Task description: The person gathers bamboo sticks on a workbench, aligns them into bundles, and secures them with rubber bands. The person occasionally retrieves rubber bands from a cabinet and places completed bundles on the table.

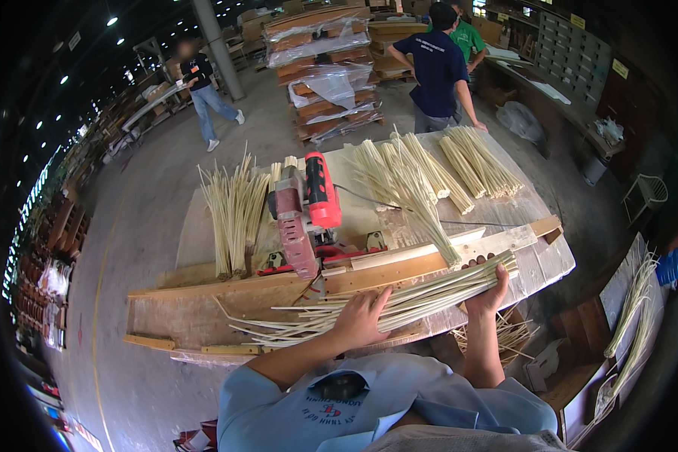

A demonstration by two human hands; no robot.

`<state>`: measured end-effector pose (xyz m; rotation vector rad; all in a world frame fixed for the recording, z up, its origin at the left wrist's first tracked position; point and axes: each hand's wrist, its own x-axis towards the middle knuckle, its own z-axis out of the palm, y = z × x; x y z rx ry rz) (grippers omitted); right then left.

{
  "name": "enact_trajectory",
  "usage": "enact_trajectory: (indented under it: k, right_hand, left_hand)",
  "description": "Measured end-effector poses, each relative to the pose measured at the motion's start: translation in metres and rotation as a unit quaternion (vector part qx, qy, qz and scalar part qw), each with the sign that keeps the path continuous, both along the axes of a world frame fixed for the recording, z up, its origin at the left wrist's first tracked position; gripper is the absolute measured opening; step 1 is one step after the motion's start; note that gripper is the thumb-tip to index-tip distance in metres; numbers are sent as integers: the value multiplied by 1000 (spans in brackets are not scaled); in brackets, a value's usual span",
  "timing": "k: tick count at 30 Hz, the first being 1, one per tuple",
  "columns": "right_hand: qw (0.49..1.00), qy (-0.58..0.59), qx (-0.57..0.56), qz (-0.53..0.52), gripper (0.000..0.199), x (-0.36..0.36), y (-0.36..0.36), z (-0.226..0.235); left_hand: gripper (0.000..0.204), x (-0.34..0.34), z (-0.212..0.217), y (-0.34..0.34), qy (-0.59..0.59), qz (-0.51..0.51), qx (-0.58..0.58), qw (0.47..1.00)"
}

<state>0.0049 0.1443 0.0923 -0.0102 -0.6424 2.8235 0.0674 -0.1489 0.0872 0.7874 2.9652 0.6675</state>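
A long bundle of pale rattan-like sticks (pixel 422 295) lies across the front of the workbench, its loose ends fanning out to the left. My left hand (pixel 363 318) rests over the middle of the bundle, fingers curled across it. At the right end my right hand (pixel 490 290) grips the evenly gathered ends from below and behind, fingertips showing above. Just beyond the bundle runs a wooden fence (pixel 422 264) along the bench. A red and grey miter saw (pixel 301 218) stands behind it, its blade guard left of my hands.
More stick bundles lie on the bench (pixel 535 264): one left of the saw (pixel 233 211), others at the back right (pixel 478 162). Offcuts (pixel 505 335) sit below the front edge. Two people stand beyond the bench; another walks at far left. Wrapped wood stacks (pixel 324 68) rise behind.
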Motion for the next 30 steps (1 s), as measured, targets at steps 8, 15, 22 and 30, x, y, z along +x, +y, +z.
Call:
enact_trajectory:
  k: [8,15,22,30]
  right_hand:
    - [999,25,11,28,42,-7,11,-21]
    - [999,-32,-4,43,50,11,28,-26]
    - [998,-35,16,40,42,-4,37,-38]
    - [998,-34,16,53,44,-8,43,-44]
  left_hand:
    - [98,-9,4,-10,-5,-3,18,1000]
    - [87,3,-16,-9,-2,-2,36,999]
    - [105,1,-12,-10,-8,1,17,1000]
    - [120,12,-13,-45,-60,6,-52,997]
